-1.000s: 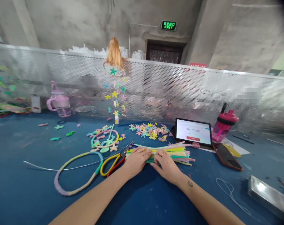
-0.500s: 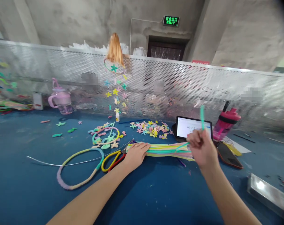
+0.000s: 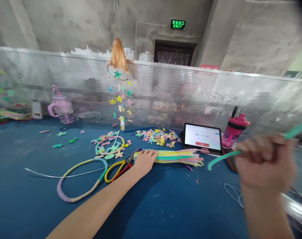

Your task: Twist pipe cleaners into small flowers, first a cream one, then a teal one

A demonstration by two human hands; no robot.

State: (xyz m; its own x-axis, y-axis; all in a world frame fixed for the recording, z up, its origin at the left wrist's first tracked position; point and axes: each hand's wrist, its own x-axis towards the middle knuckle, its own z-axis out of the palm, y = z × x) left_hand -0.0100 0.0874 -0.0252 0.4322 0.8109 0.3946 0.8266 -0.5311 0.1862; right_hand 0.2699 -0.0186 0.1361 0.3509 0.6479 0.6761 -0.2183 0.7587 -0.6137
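My left hand [image 3: 145,161] lies over the left end of a bundle of pastel pipe cleaners [image 3: 175,156], holding it against the blue table. A thin band goes around the bundle near its right end. Off to the right, my right hand [image 3: 264,161] is raised and closed in a fist around a mint-green pipe cleaner [image 3: 224,157], whose ends stick out on both sides. Scissors [image 3: 117,170] with yellow and red handles lie beside my left hand. A pastel fuzzy ring [image 3: 84,164] rests farther left, with a silver wire [image 3: 53,175] across it.
Small fuzzy flowers [image 3: 158,136] are heaped behind the bundle. A tablet with a timer [image 3: 202,136] leans near a pink bottle [image 3: 235,129]. A pink jug [image 3: 62,108] stands back left, and a perforated metal panel [image 3: 146,99] borders the table. Thin cord [image 3: 234,194] lies at right.
My right hand has moved right and nearer, drawing the green pipe cleaner away from the bundle. My left hand stays on the bundle. The view has shifted slightly.
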